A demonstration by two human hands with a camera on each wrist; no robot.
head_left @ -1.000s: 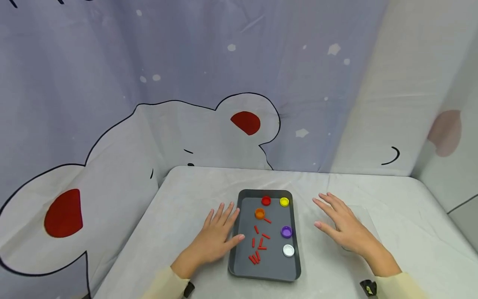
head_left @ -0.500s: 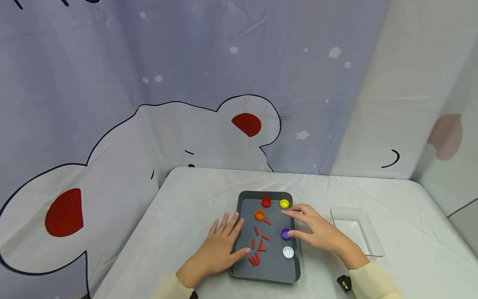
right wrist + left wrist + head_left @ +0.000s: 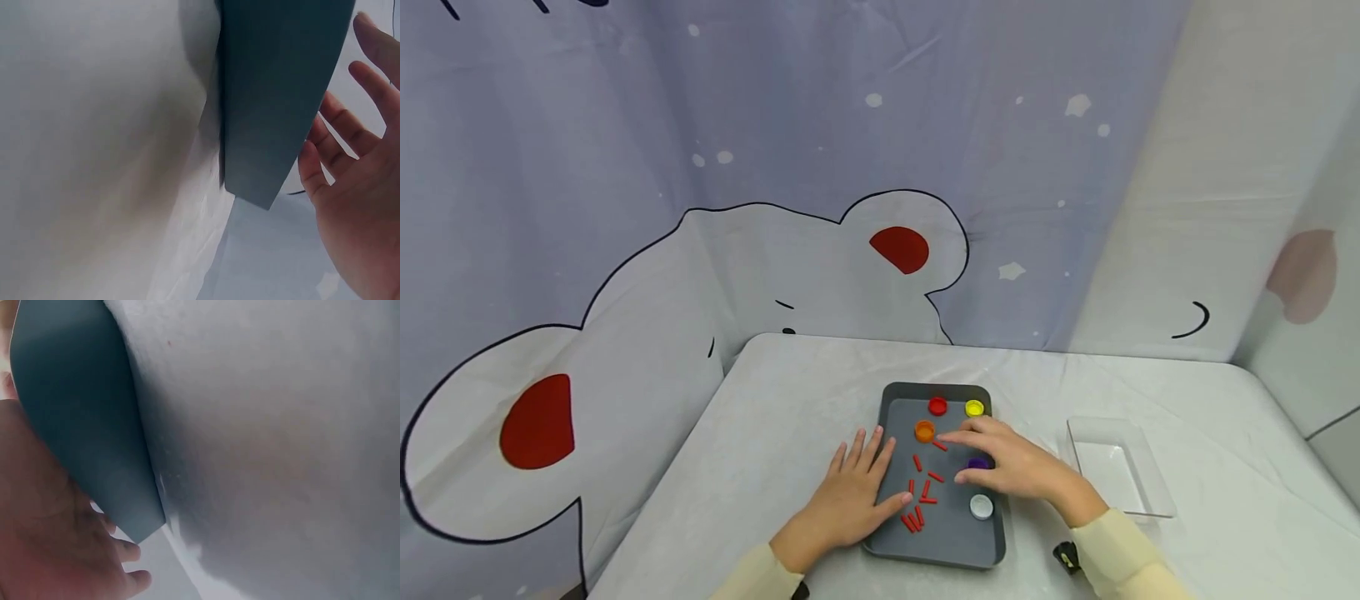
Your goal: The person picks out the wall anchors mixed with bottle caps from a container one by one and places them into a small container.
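Note:
A grey tray [image 3: 951, 537] holds several short red sticks [image 3: 936, 477] and small round caps: a red cap [image 3: 937, 406], a yellow cap [image 3: 974, 408], an orange cap [image 3: 925, 431], a purple cap [image 3: 978, 462] and a white cap [image 3: 981, 507]. My left hand [image 3: 848, 500] lies over the tray's left rim, fingers spread and thumb reaching inward. From the right, my right hand [image 3: 1018, 462] reaches over the tray, thumb and fingers apart, partly hiding the purple cap. Its fingertips are close to the stick below the orange cap. Both wrist views show the tray's outer wall [image 3: 275, 100] beside the hand.
To the right of the tray, a clear plastic box [image 3: 1105, 460] stands on the white-covered table [image 3: 805, 375]. A printed curtain [image 3: 820, 108] hangs behind the table's far edge.
My right hand has come leftward from above the clear box to over the tray, uncovering the box. My left hand has shifted slightly right, further over the tray's left rim.

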